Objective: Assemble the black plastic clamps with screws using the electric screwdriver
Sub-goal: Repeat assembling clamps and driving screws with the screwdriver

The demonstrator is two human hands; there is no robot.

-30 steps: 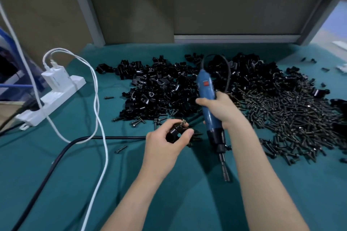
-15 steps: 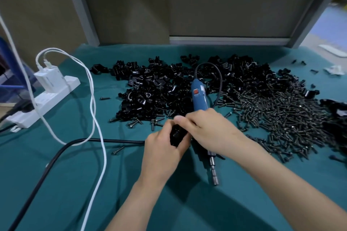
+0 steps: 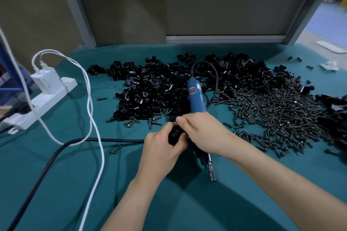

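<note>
While my left hand point(image 3: 161, 148) curls round 1 black clamp point(image 3: 174, 135), my right hand point(image 3: 204, 133) grips the electric screwdriver point(image 3: 196, 97) just beside it, thumb touching the clamp. Loose screws point(image 3: 277, 110) lie right of that grip.

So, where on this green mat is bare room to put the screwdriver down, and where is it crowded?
Bare mat lies between the white cable and the left hand, and in front of the screw pile, right of the right forearm. Crowded: the clamp pile and screw pile farther back.
</note>
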